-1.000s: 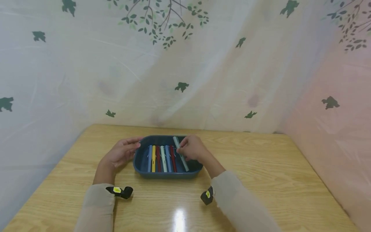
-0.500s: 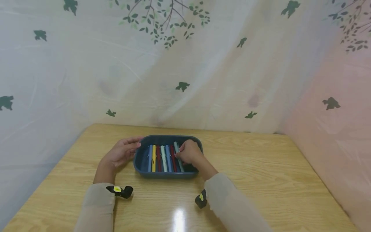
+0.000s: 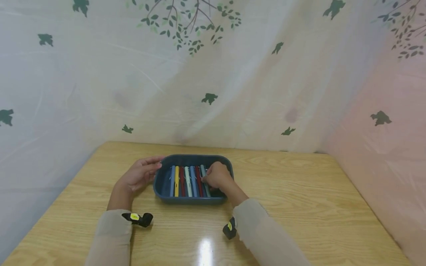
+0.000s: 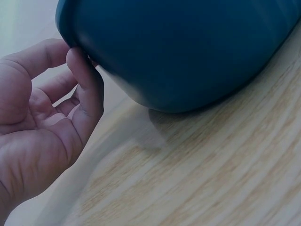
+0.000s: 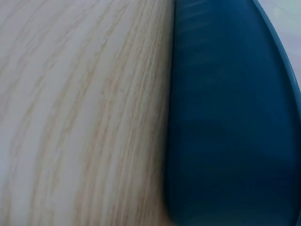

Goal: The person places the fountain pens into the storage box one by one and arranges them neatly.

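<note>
A dark blue tray (image 3: pixel 193 201) stands on the table. Inside it several capped pens lie side by side: blue, yellow (image 3: pixel 176 181), dark red (image 3: pixel 182 181), pale mint (image 3: pixel 188 181), blue, dark red and grey-green. My right hand (image 3: pixel 219 176) reaches in over the right part and pinches the grey-green pen (image 3: pixel 202 170), which lies at the row's right end; the hand covers its middle. At the tray's left end, my left hand (image 4: pixel 42 113) holds the rim between thumb and fingers. Only the tray's outer wall (image 5: pixel 230 113) and the table show in the right wrist view.
The wooden table (image 3: pixel 299 207) reaches back to a hanging cloth (image 3: pixel 166 92) printed with leaves and birds, which also encloses both sides. Black wrist cameras sit on both sleeves, the left camera (image 3: pixel 145 220) and the right camera (image 3: pixel 229 229).
My right hand has brought the grey-green pen down and left, from a slanted pose to lying beside the last dark red pen. My left hand and the tray have kept their place.
</note>
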A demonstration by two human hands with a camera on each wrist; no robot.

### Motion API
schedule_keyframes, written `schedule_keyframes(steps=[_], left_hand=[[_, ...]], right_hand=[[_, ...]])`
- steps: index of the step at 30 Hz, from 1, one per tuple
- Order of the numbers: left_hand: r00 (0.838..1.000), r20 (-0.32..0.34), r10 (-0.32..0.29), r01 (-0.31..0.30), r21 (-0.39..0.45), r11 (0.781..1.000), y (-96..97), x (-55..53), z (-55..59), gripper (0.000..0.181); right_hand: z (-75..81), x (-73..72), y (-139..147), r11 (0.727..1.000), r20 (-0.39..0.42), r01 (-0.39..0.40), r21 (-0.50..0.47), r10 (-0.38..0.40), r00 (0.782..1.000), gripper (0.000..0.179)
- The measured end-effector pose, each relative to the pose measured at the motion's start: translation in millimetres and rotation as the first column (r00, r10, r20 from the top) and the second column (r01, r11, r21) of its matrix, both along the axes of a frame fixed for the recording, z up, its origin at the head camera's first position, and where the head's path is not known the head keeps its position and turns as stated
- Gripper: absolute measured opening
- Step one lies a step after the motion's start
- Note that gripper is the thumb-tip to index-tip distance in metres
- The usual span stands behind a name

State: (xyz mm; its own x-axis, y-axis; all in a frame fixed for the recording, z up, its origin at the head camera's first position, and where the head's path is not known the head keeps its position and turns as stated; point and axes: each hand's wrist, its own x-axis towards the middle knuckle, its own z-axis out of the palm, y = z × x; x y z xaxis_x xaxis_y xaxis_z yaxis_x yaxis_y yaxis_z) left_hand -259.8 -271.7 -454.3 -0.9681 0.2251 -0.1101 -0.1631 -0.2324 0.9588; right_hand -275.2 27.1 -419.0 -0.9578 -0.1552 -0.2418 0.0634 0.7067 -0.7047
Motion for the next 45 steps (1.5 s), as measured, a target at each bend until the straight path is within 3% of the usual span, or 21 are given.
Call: schedule_keyframes(steps=[23,30,39,45], left_hand=[[1.000,-0.009,-0.010,0.009,-0.047,0.999,2.5,-4.1,-1.0,0.029],[1.000,-0.008,-0.023,0.023,-0.024,0.999,3.6,-4.6,-0.9,0.027],[0.999,-0.016,-0.029,0.028,-0.052,0.998,2.1,-10.9,-5.2,0.030],[0.998,-0.044,-0.048,0.044,-0.094,0.995,-0.1,-14.2,-8.1,0.032]], right_hand=[[4.0,-1.6,4.8,0.998,0.068,0.015,-0.058,-0.011,0.998,0.008],[10.3,-3.3,9.9,0.998,-0.006,-0.023,-0.050,0.023,1.000,0.005],[23.4,-6.9,17.7,0.974,-0.019,-0.036,-0.224,0.033,0.999,0.009],[36.1,-8.9,35.4,0.957,-0.038,-0.039,-0.288,0.030,0.999,0.017]])
